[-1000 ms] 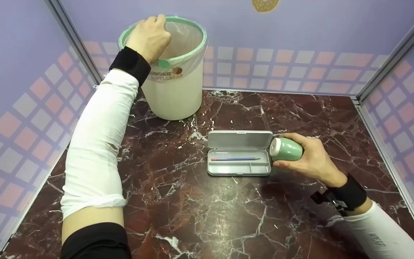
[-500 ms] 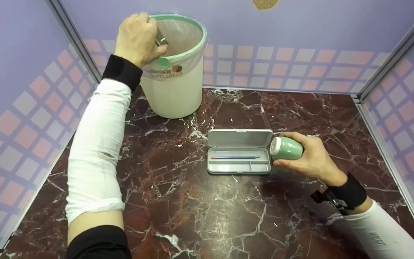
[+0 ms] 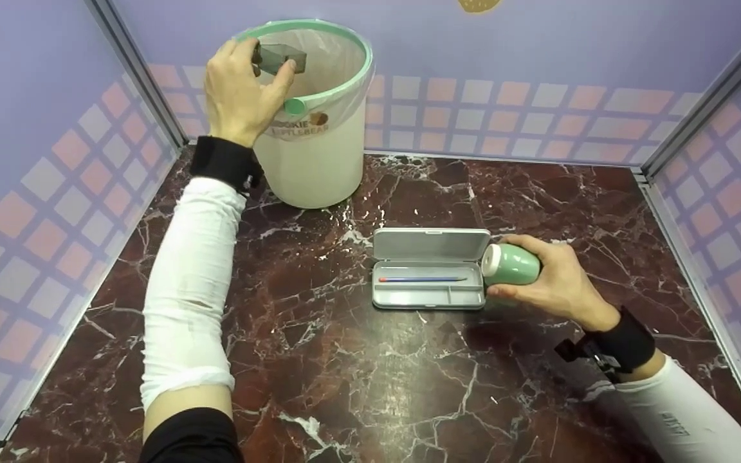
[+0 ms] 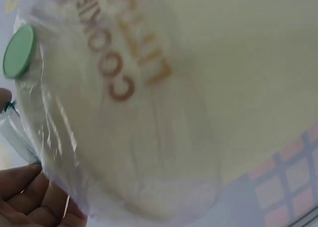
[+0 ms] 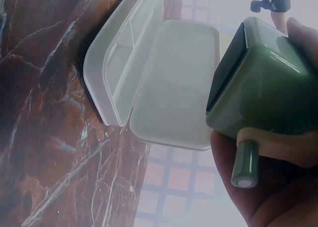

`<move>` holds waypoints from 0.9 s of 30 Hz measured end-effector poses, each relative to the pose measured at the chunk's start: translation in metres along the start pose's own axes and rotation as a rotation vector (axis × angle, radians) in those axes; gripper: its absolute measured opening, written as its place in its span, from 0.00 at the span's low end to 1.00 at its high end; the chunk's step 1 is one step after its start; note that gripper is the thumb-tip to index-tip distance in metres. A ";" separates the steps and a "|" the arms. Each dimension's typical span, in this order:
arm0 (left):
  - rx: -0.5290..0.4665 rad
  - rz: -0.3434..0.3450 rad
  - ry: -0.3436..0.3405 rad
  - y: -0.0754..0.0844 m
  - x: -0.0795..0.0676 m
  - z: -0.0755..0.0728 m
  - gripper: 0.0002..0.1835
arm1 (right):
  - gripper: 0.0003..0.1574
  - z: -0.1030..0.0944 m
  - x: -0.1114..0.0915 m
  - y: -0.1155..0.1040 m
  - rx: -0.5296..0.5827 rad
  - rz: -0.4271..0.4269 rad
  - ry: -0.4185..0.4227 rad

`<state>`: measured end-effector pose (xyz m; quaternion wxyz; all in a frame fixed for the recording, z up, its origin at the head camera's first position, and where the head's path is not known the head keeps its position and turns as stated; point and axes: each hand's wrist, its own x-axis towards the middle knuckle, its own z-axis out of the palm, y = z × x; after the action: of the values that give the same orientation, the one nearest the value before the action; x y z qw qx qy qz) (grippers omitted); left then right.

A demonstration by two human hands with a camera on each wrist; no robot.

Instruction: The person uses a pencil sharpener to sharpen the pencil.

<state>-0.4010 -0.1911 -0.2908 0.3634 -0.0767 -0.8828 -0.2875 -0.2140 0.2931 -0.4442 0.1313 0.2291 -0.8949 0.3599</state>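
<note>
My left hand (image 3: 235,93) pinches a small see-through shavings drawer (image 3: 282,59) between thumb and fingers, over the mouth of the trash bin (image 3: 309,164). In the left wrist view part of that clear drawer (image 4: 19,132) shows beside the bin's plastic liner. My right hand (image 3: 560,283) grips a green crank pencil sharpener (image 3: 517,264), tipped on its side just right of the open pencil case (image 3: 431,245). Its crank handle (image 5: 246,163) points down in the right wrist view. A blue pencil (image 3: 422,280) with a red end lies in the case's rear compartment.
The bin has a green rim and a liner folded over it. White bits (image 3: 345,231) are scattered on the dark marbled tabletop (image 3: 345,360) in front of it. Purple patterned walls (image 3: 512,58) enclose the back and both sides.
My left hand has drawn back slightly and turned, bringing the drawer from inside the bin into view near its rim. The right hand stays with the sharpener beside the case.
</note>
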 end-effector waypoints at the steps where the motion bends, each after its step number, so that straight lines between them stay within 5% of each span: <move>1: -0.015 -0.005 0.014 0.000 -0.003 0.002 0.30 | 0.47 0.000 0.000 -0.001 0.002 0.001 -0.003; 8: -0.115 0.049 0.083 0.012 -0.021 0.013 0.33 | 0.48 -0.001 -0.001 -0.001 -0.008 0.018 -0.009; 27: -0.183 0.454 0.090 0.066 -0.101 0.058 0.31 | 0.48 0.001 0.000 0.002 -0.005 0.034 -0.022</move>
<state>-0.3393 -0.0964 -0.3633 0.4493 -0.2929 -0.7961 -0.2803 -0.2148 0.2934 -0.4459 0.1157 0.2174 -0.9009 0.3574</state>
